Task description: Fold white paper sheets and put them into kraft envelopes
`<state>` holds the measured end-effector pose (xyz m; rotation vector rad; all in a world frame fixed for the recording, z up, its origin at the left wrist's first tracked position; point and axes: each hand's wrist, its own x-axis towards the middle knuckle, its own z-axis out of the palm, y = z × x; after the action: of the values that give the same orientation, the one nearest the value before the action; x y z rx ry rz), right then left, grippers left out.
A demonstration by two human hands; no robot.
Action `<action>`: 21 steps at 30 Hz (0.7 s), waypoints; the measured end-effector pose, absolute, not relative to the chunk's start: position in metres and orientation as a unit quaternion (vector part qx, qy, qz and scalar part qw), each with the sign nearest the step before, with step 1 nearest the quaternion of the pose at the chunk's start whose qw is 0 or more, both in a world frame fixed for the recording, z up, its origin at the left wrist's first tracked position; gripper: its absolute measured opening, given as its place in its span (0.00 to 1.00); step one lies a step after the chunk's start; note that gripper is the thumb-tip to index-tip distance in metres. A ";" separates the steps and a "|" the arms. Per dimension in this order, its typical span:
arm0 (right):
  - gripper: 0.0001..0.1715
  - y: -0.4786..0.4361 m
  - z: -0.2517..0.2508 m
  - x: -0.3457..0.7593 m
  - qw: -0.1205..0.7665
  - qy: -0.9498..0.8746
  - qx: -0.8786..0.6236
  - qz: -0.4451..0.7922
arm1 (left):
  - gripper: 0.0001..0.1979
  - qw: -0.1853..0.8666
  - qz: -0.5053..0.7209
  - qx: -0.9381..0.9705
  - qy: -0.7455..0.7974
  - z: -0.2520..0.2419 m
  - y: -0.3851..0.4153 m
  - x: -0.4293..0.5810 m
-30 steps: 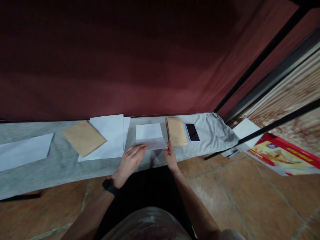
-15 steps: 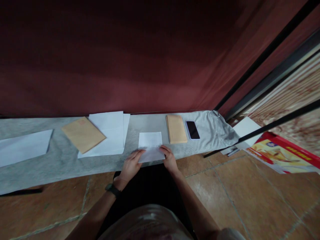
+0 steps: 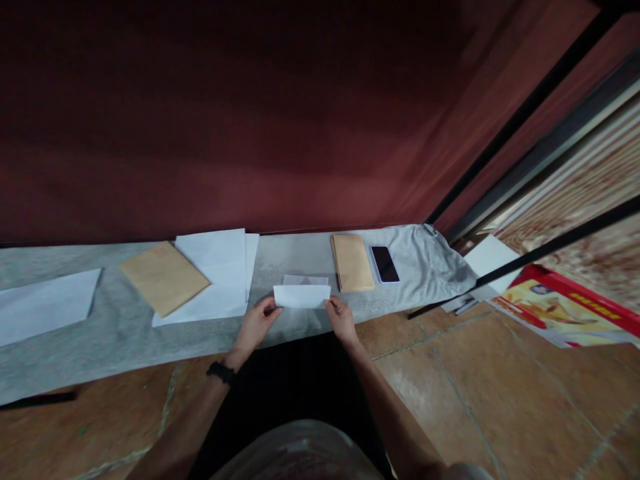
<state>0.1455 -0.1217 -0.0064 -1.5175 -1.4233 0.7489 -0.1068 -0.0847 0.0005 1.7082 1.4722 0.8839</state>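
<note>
A white sheet of paper [image 3: 302, 295] lies on the grey cloth [image 3: 125, 327] in front of me, its near part lifted and folded over towards the far edge. My left hand [image 3: 257, 323] pinches the sheet's left corner. My right hand [image 3: 341, 318] pinches its right corner. A black watch is on my left wrist.
A stack of brown envelopes [image 3: 353, 262] and a black phone [image 3: 385, 264] lie right of the sheet. To the left are white sheets [image 3: 220, 267], a brown envelope [image 3: 164, 277] and another white sheet [image 3: 45, 307]. A red printed box [image 3: 565, 307] lies on the tiled floor at right.
Both hands drew the sheet nearer, then took its near corners and folded the near part up and over. The sheet lay flat before.
</note>
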 end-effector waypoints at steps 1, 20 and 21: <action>0.19 -0.120 -0.006 0.145 0.435 -0.583 -0.622 0.290 | 0.12 0.344 0.327 0.662 0.580 0.000 -0.082 -0.105; 0.24 -0.111 -0.008 0.130 0.247 -0.641 -0.723 0.070 | 0.26 0.250 0.167 0.638 0.709 0.025 -0.073 -0.076; 0.24 -0.112 -0.006 0.129 0.241 -0.641 -0.726 0.069 | 0.26 0.246 0.162 0.637 0.712 0.026 -0.073 -0.076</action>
<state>0.1293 -0.1121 -0.0058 -1.9854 -1.7526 0.1887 -0.0755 -0.0730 0.0256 1.7382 1.9421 0.4431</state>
